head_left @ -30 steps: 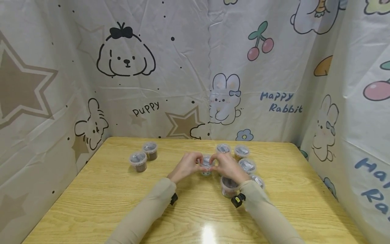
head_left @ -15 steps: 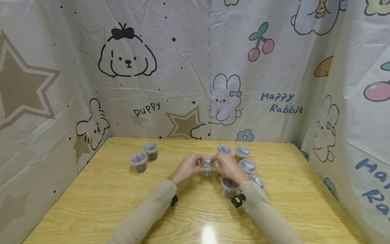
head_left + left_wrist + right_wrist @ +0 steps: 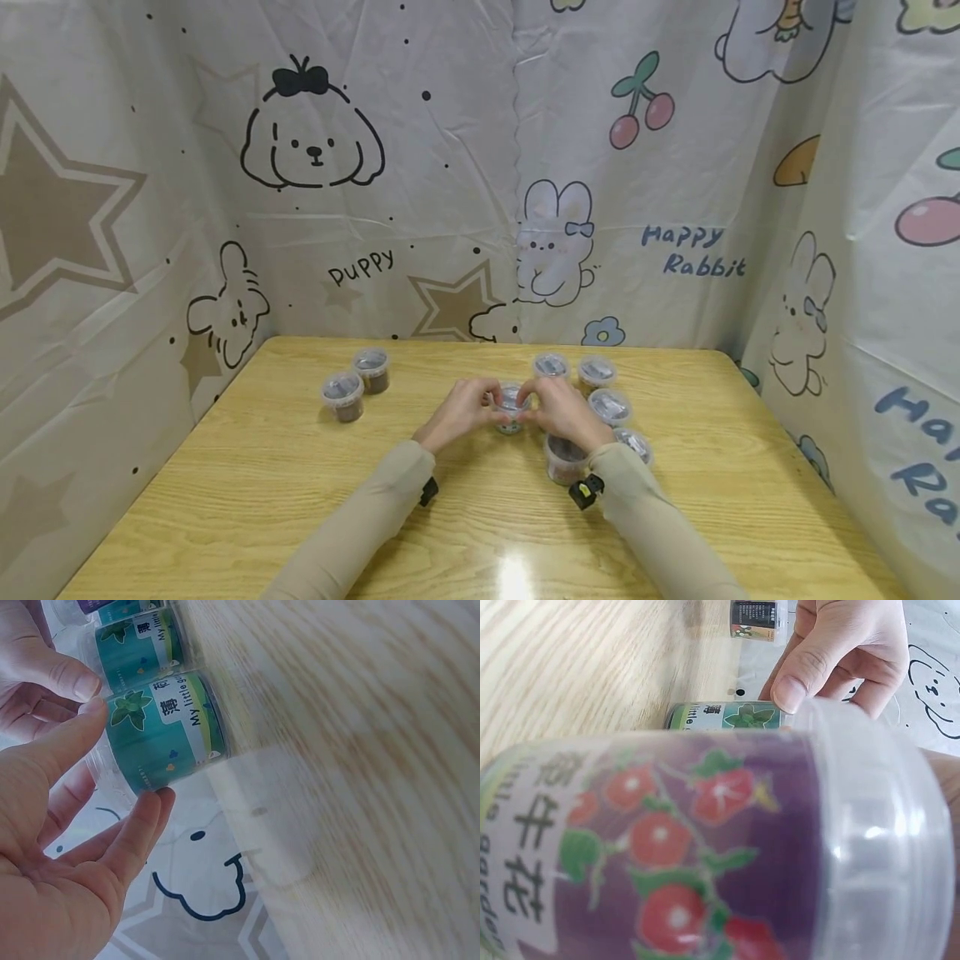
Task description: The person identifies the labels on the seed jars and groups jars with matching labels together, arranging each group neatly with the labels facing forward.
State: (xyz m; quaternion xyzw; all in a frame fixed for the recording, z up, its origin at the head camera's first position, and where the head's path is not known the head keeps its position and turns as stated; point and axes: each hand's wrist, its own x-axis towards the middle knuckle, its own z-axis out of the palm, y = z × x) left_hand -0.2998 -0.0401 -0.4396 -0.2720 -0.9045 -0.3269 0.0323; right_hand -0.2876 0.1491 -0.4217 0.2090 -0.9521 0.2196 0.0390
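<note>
Near the middle of the table is a small clear plastic tub (image 3: 510, 423) with a translucent lid. Its green label with mint leaves shows in the left wrist view, on the tub's side (image 3: 161, 742). My left hand (image 3: 461, 412) holds it near the lid from the left, thumb in front and fingers curled behind. From the other side my right hand (image 3: 562, 408) grips it the same way. A larger-looking tub (image 3: 564, 467) stands just in front of my right forearm; its purple flower label (image 3: 705, 840) fills much of the right wrist view and hides most of that hand.
Two tubs stand at the back left, one nearer (image 3: 343, 400) and one behind (image 3: 372, 373). On the right, several more tubs (image 3: 610, 408) line up close to my right hand and sleeve. A printed curtain (image 3: 450, 208) hangs behind the wooden table (image 3: 262, 483).
</note>
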